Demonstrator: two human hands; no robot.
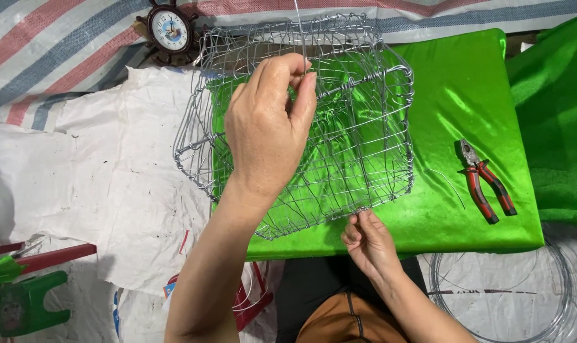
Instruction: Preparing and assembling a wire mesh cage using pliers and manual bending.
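Fingers of left hand (266,130) pinching wire strand (299,28), right hand (368,240) gripping wire basket (364,127) rim

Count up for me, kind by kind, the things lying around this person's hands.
Silver wire mesh basket: 1
Red-handled pliers: 1
Coil of bare silver wire: 1
Small round clock in a wheel-shaped frame: 1
Green plastic stool: 1
Total: 5
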